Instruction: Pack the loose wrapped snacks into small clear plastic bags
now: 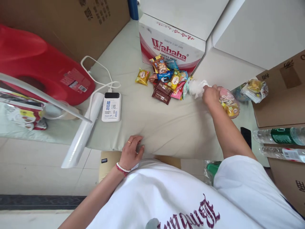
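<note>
My right hand point(211, 94) reaches out over the cloth-covered table point(166, 127) and is closed on a clear plastic bag point(197, 87), right beside a bag of snacks point(229, 103). A pile of wrapped snacks point(166, 79) lies just left of that hand, in front of a white and red Wahaha box point(170, 46). My left hand point(130, 152) rests at the table's near edge with its fingers curled on the cloth and nothing in it. It wears a ring and a bead bracelet.
A white power bank point(111, 106) with a cable and a roll of clear plastic point(83, 130) lie at the left. A red container point(40, 63) stands far left. Cardboard boxes point(281, 92), another snack bag point(254, 89) and water bottles point(278, 136) are at the right.
</note>
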Demonstrator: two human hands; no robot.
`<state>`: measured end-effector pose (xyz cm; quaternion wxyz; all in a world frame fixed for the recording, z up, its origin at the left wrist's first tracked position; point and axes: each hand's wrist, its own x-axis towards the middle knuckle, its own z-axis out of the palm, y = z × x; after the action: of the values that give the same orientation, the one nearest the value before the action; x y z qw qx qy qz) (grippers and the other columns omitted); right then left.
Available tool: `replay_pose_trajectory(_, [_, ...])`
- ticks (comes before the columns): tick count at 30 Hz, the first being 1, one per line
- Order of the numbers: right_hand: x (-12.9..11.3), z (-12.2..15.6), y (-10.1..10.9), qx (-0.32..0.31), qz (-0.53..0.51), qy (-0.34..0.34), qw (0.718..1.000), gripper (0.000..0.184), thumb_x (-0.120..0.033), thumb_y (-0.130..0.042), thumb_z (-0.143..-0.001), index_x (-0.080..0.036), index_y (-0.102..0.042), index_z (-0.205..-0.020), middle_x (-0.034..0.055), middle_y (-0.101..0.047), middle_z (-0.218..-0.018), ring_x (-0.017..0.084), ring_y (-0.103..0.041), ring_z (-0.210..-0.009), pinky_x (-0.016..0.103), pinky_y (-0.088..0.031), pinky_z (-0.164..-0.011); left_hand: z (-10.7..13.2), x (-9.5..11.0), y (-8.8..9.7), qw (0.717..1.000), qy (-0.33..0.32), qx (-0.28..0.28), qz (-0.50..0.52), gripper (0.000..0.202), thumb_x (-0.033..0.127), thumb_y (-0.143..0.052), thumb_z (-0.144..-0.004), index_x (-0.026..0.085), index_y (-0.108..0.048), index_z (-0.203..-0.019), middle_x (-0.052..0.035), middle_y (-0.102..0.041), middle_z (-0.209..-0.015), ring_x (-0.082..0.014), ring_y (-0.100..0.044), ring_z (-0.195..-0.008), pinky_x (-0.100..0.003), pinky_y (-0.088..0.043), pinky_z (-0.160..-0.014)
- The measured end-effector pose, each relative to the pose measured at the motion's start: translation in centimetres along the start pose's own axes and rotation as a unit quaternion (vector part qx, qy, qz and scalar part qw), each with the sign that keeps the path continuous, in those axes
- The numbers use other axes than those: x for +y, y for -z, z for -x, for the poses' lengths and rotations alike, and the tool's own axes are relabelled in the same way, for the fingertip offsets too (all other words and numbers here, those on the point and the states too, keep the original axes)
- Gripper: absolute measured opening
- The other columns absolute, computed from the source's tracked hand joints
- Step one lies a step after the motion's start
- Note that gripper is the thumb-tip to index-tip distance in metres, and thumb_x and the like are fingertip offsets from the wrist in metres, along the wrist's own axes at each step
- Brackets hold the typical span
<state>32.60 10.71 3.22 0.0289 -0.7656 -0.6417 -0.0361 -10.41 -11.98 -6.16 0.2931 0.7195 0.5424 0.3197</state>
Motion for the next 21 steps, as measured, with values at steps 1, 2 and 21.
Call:
replay_pose_trajectory(1, [0.3,0.8,0.5,0.026,-0.031,-0.013,0.999,0.028,-0.021,-0.055,-0.093,-0.008,-0.067,-0.115,0.0171,-0.067,-0.096,0.033,-0.054,-0.113,0.055,-0.036,-0.1,0.0,0.1,0.3,0.999,0.017,0.0,0.033,0.027,0.027,-0.057,-0.088,0.022,-0.057,-0.115,-0.0089,-0.063,-0.11,-0.0215,-0.067,-0.089,-0.04,-0.061,-0.082])
replay_pose_trajectory(2, [0.6,2.1,1.1,0.061,-0.072,-0.025,0.995,0.032,-0.025,-0.057,-0.092,-0.01,-0.066,-0.119,0.0155,-0.067,-0.097,0.033,-0.055,-0.11,0.054,-0.039,-0.099,0.0,0.3,0.6,0.997,0.036,0.005,0.067,0.027,0.027,-0.058,-0.089,0.022,-0.057,-0.115,-0.0086,-0.062,-0.11,-0.0218,-0.067,-0.093,-0.04,-0.061,-0.084])
replay_pose_trajectory(21, [-9.8,24.1,-1.8,-0.199,-0.681,-0.096,0.698,0.038,-0.059,-0.075,-0.082,-0.024,-0.064,-0.091,0.0022,-0.067,-0.09,0.017,-0.059,-0.077,0.03,-0.052,-0.069,-5.8,7.2,-5.4,0.972,0.069,-0.098,0.203,0.029,0.04,-0.057,-0.096,0.019,-0.077,-0.093,-0.0011,-0.068,-0.072,-0.0143,-0.061,-0.066,-0.027,-0.047,-0.069])
